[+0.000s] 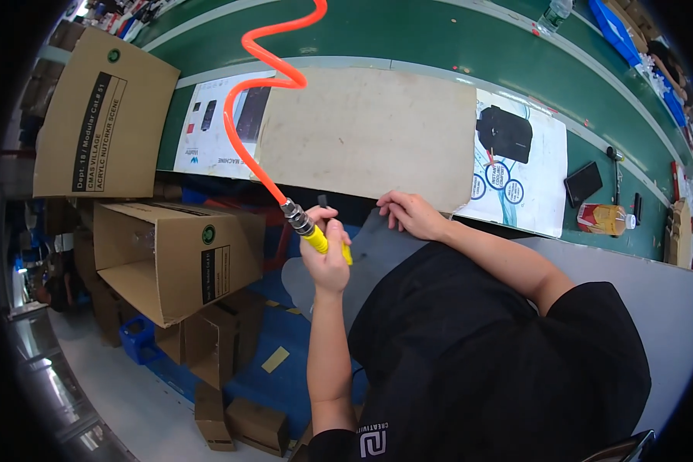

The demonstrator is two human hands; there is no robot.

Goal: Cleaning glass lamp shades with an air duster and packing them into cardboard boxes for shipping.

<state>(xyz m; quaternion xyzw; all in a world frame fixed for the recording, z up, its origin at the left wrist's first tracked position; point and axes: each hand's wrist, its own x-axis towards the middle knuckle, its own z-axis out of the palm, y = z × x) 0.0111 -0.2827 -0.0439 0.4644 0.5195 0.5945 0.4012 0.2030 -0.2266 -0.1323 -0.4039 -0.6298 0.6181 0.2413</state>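
Observation:
My left hand (329, 266) is wrapped round a yellow air blow gun (315, 239) with a metal coupling, held upright just off the bench's near edge. An orange coiled air hose (239, 138) runs up from the coupling. To the right, my right hand (413, 215) rests at the bench edge by a beige cardboard sheet (369, 131). Its fingers are loosely bent and apart, with nothing seen in them. Below both hands lies a smooth grey surface (377, 250), whose kind I cannot tell.
Large cardboard boxes (135, 115) stand left of the green bench (362, 35), one open box (239, 246) below. On the right are a black pouch-like thing (504, 132), a black phone-like slab (584, 185) and a bottle of amber liquid (604, 219). A blue plastic stool (137, 339) sits lower left.

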